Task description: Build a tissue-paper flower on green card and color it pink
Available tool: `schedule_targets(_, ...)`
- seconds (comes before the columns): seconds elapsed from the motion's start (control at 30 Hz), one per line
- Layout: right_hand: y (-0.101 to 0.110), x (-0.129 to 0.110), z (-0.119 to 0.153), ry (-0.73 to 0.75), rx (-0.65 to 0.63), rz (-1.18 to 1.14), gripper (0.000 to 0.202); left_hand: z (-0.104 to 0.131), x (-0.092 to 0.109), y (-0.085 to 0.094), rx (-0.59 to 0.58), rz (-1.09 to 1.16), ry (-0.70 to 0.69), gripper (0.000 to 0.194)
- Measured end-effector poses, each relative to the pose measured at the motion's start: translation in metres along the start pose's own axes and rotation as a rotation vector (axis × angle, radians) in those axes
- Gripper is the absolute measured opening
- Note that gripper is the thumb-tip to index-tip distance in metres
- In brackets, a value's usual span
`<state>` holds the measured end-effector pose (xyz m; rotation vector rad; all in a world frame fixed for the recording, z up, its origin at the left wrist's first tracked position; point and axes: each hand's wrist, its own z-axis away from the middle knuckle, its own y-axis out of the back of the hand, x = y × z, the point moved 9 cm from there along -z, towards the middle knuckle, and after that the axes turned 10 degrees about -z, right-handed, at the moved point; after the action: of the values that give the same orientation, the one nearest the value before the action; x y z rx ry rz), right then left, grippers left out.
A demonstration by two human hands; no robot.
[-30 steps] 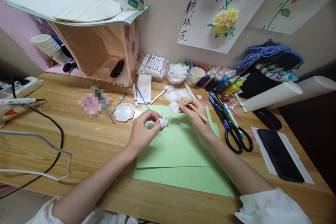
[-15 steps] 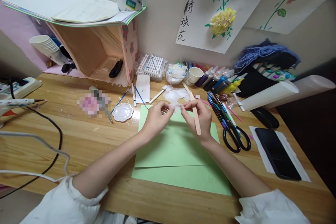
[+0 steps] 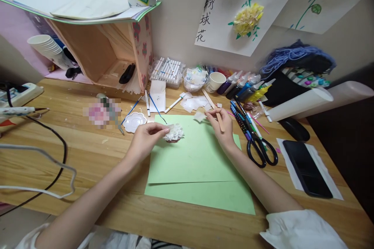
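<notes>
My left hand (image 3: 147, 137) is closed, its thumb and fingers pinching the edge of a small white ruffled paper flower (image 3: 174, 132) with a brownish base. The flower is over the left part of green paper sheets (image 3: 193, 163), which overlap on the desk. To the right, my right hand (image 3: 221, 124) pinches a small white paper piece (image 3: 200, 116) at its fingertips. A flat wooden craft stick (image 3: 221, 123) also lies between the fingers of that hand, slanting up and away. Loose white paper pieces (image 3: 193, 103) lie just beyond the green sheets.
Black-handled scissors (image 3: 257, 151) and pens are right of the green sheets, with a phone (image 3: 306, 167) farther right. A flower-shaped palette (image 3: 134, 122) is at left. Behind stand a marker box (image 3: 166, 72), a paper cup (image 3: 216, 81) and paint bottles (image 3: 244, 87). Cables (image 3: 62, 155) cross the left side.
My hands have moved apart. The left went left and toward me and now holds the white paper flower, not visible before. The right keeps the stick and a white paper piece.
</notes>
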<state>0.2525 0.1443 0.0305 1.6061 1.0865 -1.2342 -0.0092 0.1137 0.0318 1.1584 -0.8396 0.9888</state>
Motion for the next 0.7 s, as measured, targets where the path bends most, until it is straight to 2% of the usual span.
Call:
schedule_targets(0.07,-0.001,-0.011,0.009,0.105,0.003,0.044,0.017,0.012,-0.021,0.012,-0.014,-0.04,0.072,0.023)
schedule_targets(0.13,-0.012,-0.021,0.024,0.159,-0.069,-0.013,0.022,0.023,-0.041,0.018,-0.041,-0.082,0.129,0.023)
schedule_targets(0.17,-0.023,-0.026,0.034,0.175,-0.164,-0.059,0.026,0.028,-0.049,0.02,-0.047,-0.113,0.14,0.023)
schedule_targets(0.23,-0.051,-0.038,0.057,0.241,-0.437,-0.093,0.035,0.035,-0.058,0.02,-0.058,-0.188,0.127,0.021)
schedule_targets(0.3,-0.078,-0.046,0.083,0.346,-0.706,-0.041,0.038,0.037,-0.058,0.017,-0.069,-0.265,0.074,0.019)
schedule_targets(0.37,-0.096,-0.046,0.101,0.431,-0.866,0.032,0.037,0.035,-0.053,0.013,-0.072,-0.331,0.005,0.017)
schedule_targets(0.43,-0.106,-0.042,0.108,0.465,-0.922,0.091,0.034,0.031,-0.047,0.011,-0.066,-0.388,-0.051,0.016)
schedule_targets(0.53,-0.116,-0.034,0.109,0.476,-0.939,0.159,0.032,0.026,-0.042,0.008,-0.063,-0.465,-0.078,0.014)
schedule_targets(0.7,-0.121,-0.031,0.111,0.493,-0.938,0.18,0.032,0.02,-0.039,0.005,-0.065,-0.552,-0.092,0.012)
